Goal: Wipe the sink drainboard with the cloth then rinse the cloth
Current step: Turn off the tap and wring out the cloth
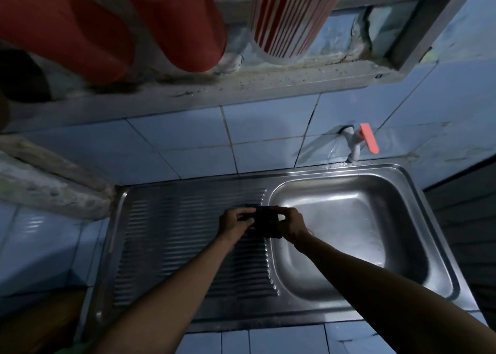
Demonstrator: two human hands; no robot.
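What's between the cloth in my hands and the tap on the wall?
In the head view, only the bare steel sink basin lies between the dark cloth and tap.

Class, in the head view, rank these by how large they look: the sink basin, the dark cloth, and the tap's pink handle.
1. Sink basin, by far the largest.
2. Dark cloth, gripped between the left hand and right hand, which hide part of it.
3. Pink handle, smallest; it sits farther away, so true size is unsure.

A home kitchen, dimly lit: a stainless steel sink [349, 227] with a ribbed drainboard [166, 233] is set into a blue-tiled surface [281, 340], a plastic tap [355, 144] juts from the tiled wall [188, 144], and what seem to be red tumblers [182, 23] stand on a grimy ledge [241, 88] above.
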